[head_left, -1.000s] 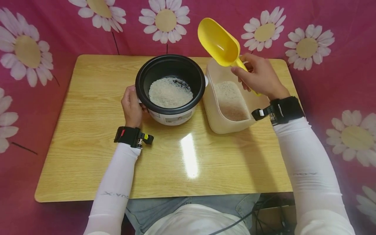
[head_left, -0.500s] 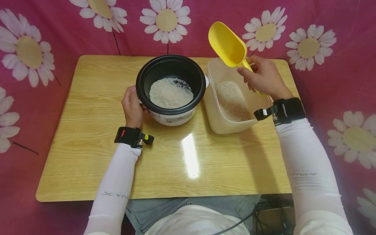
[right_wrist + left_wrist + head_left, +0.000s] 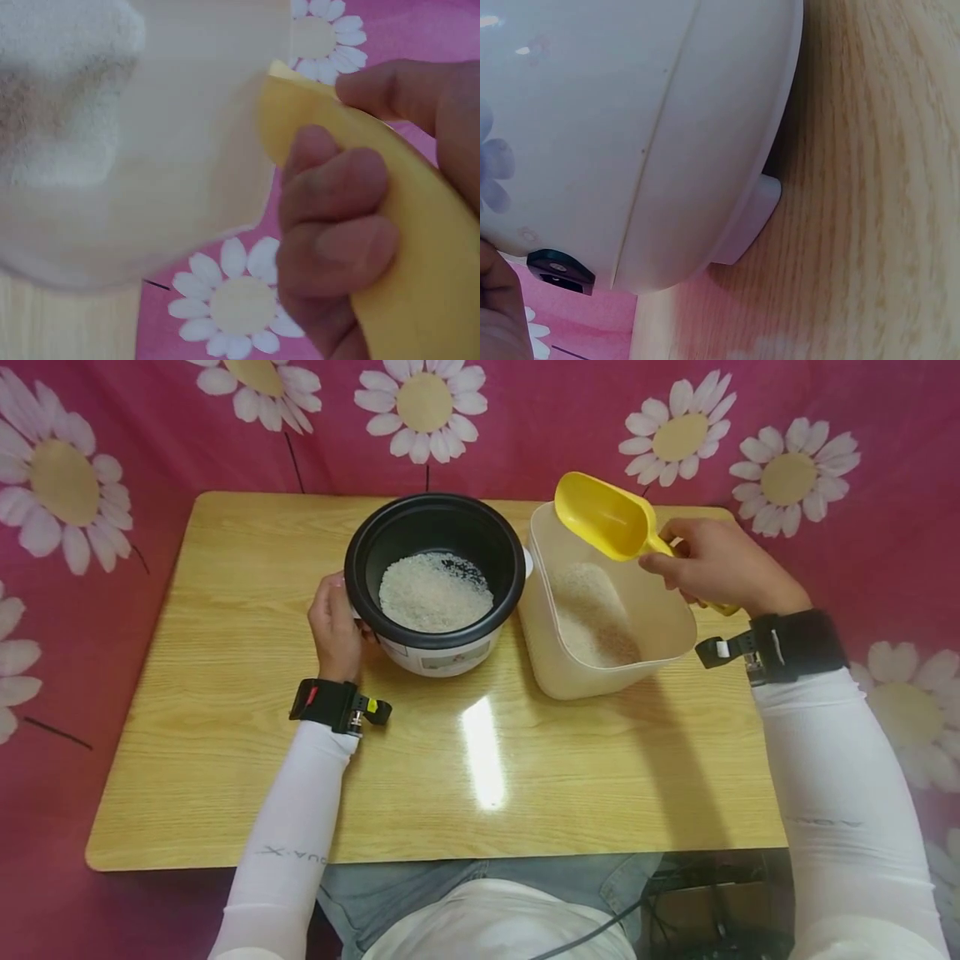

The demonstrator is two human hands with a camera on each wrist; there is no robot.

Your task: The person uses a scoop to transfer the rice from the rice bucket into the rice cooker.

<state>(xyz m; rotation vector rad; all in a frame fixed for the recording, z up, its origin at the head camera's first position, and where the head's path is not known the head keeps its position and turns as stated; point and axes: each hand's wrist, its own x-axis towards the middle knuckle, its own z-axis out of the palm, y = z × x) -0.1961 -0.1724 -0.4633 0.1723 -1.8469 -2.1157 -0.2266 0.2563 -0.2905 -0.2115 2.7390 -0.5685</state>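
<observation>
My right hand grips the handle of a yellow scoop, whose bowl has no rice showing in it. The scoop hangs over the back right of a cream plastic bin partly filled with rice. In the right wrist view the fingers wrap round the scoop's handle. My left hand holds the left side handle of a white rice cooker with a black inner pot. White rice covers much of the pot's bottom. The cooker's smooth side fills much of the left wrist view.
The bin stands right beside the cooker on a wooden table. A pink flowered cloth hangs along the table's back and sides. Dark cables lie below the front edge at the right.
My right hand has moved right and lower with the scoop, from high by the bin's back left to over its back right. My left hand and the cooker stay in place.
</observation>
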